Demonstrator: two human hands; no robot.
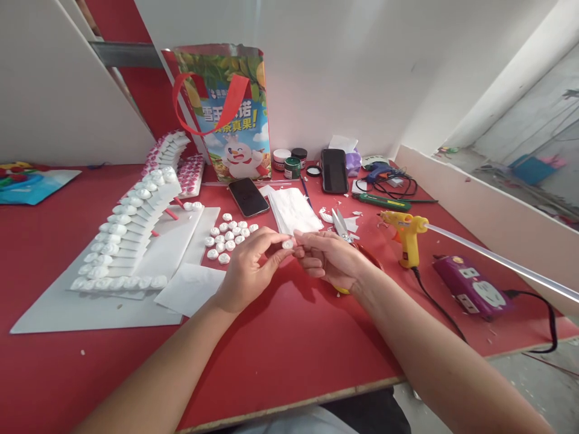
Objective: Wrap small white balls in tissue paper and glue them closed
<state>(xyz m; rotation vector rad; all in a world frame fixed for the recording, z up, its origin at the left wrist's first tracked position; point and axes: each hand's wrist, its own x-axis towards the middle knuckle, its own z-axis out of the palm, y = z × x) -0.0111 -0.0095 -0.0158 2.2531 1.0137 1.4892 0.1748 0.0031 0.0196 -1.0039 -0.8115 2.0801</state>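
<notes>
Over the red table, my left hand (248, 269) pinches a small white rosette (287, 244) between thumb and fingers. My right hand (328, 256) meets it from the right, its fingers curled together at the rosette's edge; whether they grip it too is hard to make out. Several similar white rosettes (230, 235) lie just beyond my left hand. Behind the hands is a stack of white paper sheets (295, 211). Scissors (341, 227) with open blades lie beyond my right hand, their handles partly hidden.
A curved white structure edged with rosettes (131, 238) stands on a white board (49, 313) at left. Behind are a colourful bag (237, 120), phone (248, 197) and paint jars (292, 167). A yellow glue gun (409, 238) and purple power strip (473, 286) sit at right.
</notes>
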